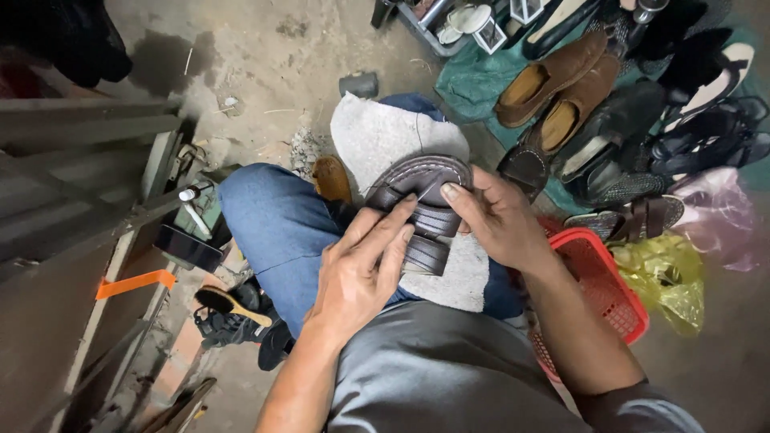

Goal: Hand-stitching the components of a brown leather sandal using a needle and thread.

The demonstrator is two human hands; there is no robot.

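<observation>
A dark brown strapped sandal (pixel 423 200) lies on a grey cloth (pixel 385 136) spread over my right knee. My left hand (pixel 361 269) rests across its straps, fingers pressing on the bands. My right hand (pixel 497 216) grips the sandal's right edge, thumb on the stitched rim near the toe. Both hands hold the sandal steady on my lap. My legs are in blue jeans (pixel 277 228).
A red plastic basket (pixel 613 285) sits at my right. Beyond it lie a pair of tan suede loafers (pixel 553 88), several dark shoes and sandals (pixel 642 128), and yellow (pixel 670 277) and pink bags (pixel 718 212). A shoe brush (pixel 228 303) and grey wooden boards (pixel 80 160) are at left.
</observation>
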